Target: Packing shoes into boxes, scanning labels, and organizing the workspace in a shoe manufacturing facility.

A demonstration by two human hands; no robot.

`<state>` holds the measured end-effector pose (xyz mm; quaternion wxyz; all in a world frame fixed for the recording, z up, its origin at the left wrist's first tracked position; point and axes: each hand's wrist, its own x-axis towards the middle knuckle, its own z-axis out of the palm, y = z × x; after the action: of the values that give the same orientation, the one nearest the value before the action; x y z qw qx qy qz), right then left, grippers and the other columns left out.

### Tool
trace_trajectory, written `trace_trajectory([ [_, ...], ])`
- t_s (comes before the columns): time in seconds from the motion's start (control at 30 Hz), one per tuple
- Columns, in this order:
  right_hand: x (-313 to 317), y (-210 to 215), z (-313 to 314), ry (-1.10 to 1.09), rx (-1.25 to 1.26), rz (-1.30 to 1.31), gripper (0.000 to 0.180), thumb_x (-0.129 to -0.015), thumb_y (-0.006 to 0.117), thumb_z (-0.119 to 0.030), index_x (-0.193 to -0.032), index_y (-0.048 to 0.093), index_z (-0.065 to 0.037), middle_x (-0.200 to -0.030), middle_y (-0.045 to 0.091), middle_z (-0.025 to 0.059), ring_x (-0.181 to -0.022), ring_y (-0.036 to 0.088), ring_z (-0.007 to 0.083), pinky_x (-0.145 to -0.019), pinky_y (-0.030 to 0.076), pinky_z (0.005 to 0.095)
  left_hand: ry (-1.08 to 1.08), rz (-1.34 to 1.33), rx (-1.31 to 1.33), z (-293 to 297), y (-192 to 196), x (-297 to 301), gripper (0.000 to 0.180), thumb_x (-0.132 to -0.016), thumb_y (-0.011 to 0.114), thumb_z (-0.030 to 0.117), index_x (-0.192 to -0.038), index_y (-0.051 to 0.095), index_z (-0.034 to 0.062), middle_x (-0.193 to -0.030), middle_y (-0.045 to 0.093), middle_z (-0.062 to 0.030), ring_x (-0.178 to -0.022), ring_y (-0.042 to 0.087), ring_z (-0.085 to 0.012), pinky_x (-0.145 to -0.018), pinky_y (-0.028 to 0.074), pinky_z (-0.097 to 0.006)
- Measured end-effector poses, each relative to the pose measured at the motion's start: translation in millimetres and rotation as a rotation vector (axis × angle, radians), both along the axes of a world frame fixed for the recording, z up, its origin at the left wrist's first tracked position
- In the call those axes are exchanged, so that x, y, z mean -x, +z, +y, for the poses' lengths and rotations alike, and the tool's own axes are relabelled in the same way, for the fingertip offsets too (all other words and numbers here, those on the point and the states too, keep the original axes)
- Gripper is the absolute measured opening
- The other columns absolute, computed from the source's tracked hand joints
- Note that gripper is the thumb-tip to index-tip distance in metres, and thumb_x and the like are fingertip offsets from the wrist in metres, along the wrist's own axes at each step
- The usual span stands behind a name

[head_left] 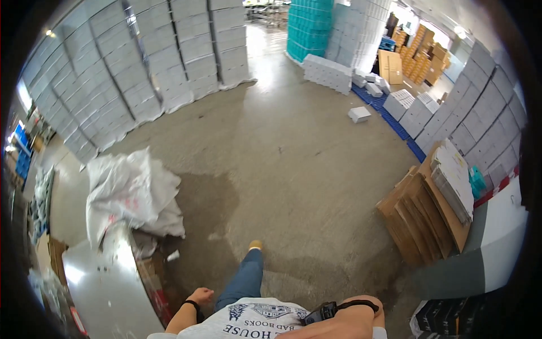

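Note:
My left hand (201, 295) hangs low beside my left hip, with a black band on its wrist. Its fingers are loosely bent and partly apart, with nothing in them. The nearest thing to it is a grey, shiny-topped table or cabinet (104, 285) on the left. My right hand (333, 326) is folded across my chest at the lower edge, close to the camera. A black device on a strap (326, 312) lies by it. The fingers of this hand are out of sight, so what they hold, if anything, cannot be told.
White crumpled sacks (132, 189) heap at the left. Tall walls of white boxes (164, 56) line the far left, with more boxes (480, 107) at right along blue pallets (389, 116). A loose white box (359, 114) lies on the floor. Flattened cardboard (423, 212) leans at right.

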<state>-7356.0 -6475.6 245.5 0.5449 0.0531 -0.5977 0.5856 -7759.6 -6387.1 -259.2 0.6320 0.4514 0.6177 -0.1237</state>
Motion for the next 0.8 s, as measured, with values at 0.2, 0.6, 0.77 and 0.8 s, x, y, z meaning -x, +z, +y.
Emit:
trace_trajectory([
  [0.2,-126,-10,127,-0.137,-0.005,0.022,0.047,-0.09,0.067,-0.028,-0.116,0.053,0.008,-0.12,0.054,0.0235,-0.104,0.055,0.0337,-0.09,0.044,0.042,0.302,0.007,-0.023,179,-34,-146,0.022,-0.091,0.06,0.019,-0.1,0.063,-0.0004,-0.073,0.059,-0.0075,-0.066,0.059,-0.0202,-0.058,0.049,-0.034],
  [0.6,-449,5,265,-0.43,0.15,-0.155,0.043,-0.088,0.07,-0.028,-0.112,0.057,0.005,-0.116,0.057,0.0255,-0.099,0.058,0.035,-0.082,0.048,0.0412,-0.528,-0.046,-0.459,536,43,-667,0.033,-0.091,0.057,0.026,-0.108,0.065,-0.0019,-0.094,0.068,-0.0107,-0.085,0.065,-0.0206,-0.075,0.051,-0.035],
  [0.77,-612,10,339,-0.384,-0.027,-0.072,0.043,-0.089,0.069,-0.025,-0.115,0.056,0.008,-0.111,0.058,0.0234,-0.096,0.059,0.0347,-0.081,0.048,0.0423,-0.371,-0.229,-0.311,559,61,-832,0.027,-0.093,0.057,0.021,-0.107,0.065,0.0001,-0.089,0.069,-0.0076,-0.078,0.065,-0.0184,-0.072,0.052,-0.032],
  [0.8,-643,13,361,-0.295,-0.098,-0.02,0.041,-0.09,0.068,-0.024,-0.113,0.057,0.008,-0.111,0.058,0.0231,-0.095,0.059,0.0351,-0.079,0.049,0.0425,-0.35,-0.21,-0.309,571,54,-839,0.027,-0.093,0.057,0.021,-0.107,0.065,0.0001,-0.089,0.069,-0.0076,-0.078,0.065,-0.0184,-0.072,0.052,-0.032],
])
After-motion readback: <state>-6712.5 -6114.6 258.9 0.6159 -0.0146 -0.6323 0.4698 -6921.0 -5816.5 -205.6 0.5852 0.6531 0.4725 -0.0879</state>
